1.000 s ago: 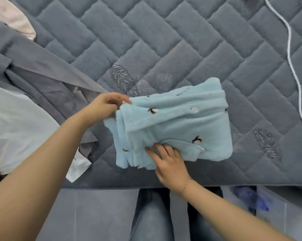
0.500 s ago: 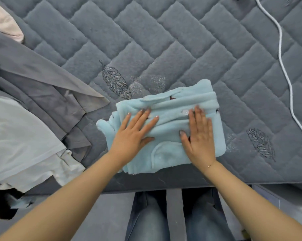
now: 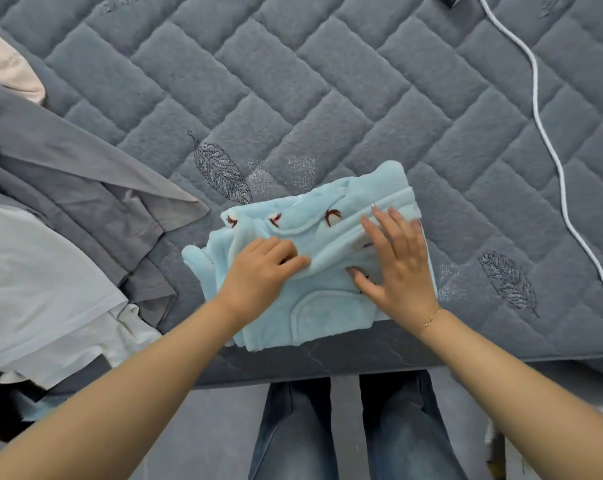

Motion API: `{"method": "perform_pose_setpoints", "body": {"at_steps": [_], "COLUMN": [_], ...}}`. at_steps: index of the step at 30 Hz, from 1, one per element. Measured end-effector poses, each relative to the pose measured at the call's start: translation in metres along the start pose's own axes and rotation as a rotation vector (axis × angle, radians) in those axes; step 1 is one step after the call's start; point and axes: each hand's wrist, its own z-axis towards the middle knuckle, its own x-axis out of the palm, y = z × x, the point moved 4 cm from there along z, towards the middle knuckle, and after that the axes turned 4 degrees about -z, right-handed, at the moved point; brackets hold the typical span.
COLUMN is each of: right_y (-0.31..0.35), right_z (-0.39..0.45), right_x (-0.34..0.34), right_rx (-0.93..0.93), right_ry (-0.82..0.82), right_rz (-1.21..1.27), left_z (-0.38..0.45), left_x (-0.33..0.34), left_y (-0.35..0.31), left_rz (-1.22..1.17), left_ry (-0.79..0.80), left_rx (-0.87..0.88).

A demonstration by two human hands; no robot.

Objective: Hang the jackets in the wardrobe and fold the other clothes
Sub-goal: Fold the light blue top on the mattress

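A light blue fleece garment [image 3: 328, 306] with small brown embroidered marks lies folded into a thick bundle near the front edge of the grey quilted bed [image 3: 293, 81]. My left hand [image 3: 258, 275] sits on the bundle's left half with its fingers curled into the fleece, pinching a fold. On the right half, my right hand [image 3: 393, 265] lies flat with fingers spread, pressing the fabric down.
A pile of clothes lies at the left: a grey garment [image 3: 68, 174], a white one [image 3: 26, 278] and a pink piece [image 3: 9, 71] at the far corner. A white cable [image 3: 542, 133] runs down the bed's right side. My legs stand at the bed's edge.
My left hand went from flat on the bundle to curled, gripping a fold of fleece. My right hand moved slightly right and stays flat. The bundle's top layer has shifted.
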Motion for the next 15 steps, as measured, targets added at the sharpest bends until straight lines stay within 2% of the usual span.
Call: {"method": "perform_pose_setpoints", "body": {"at_steps": [2,3,5,6,8,9,10,13,14,15], "right_y": [-0.004,-0.007,-0.011,-0.013,-0.015,-0.015,-0.014,-0.008,-0.006,-0.006], "right_z": [0.006,0.009,0.013,0.014,0.016,0.015,0.014,0.006,0.002,-0.001], "right_x": [0.000,0.002,0.003,0.003,0.003,0.004,0.005,0.011,0.013,0.015], "right_rx": [-0.057,-0.068,-0.081,-0.090,-0.098,-0.096,-0.094,-0.099,-0.096,-0.089], "right_ry": [0.078,0.121,0.163,0.158,0.105,0.059,0.006,-0.139,-0.179,-0.217], "right_rz": [-0.011,-0.007,-0.008,-0.007,0.009,0.017,0.017,-0.015,-0.041,-0.069], "left_z": [-0.005,-0.006,-0.004,0.004,0.033,0.048,0.063,0.079,0.077,0.075], "left_x": [-0.002,-0.002,-0.006,-0.012,-0.024,-0.025,-0.023,0.006,0.013,0.014], "left_y": [0.005,0.009,0.021,0.028,0.045,0.054,0.061,0.068,0.067,0.067], "left_rz": [-0.034,-0.099,-0.258,-0.310,-0.419,-0.479,-0.501,-0.431,-0.452,-0.517], "left_ry": [0.098,0.225,0.467,0.473,0.271,0.184,0.187,0.536,0.583,0.547], "left_rx": [0.043,0.013,-0.199,-0.326,-0.518,-0.566,-0.582,-0.601,-0.594,-0.588]}}
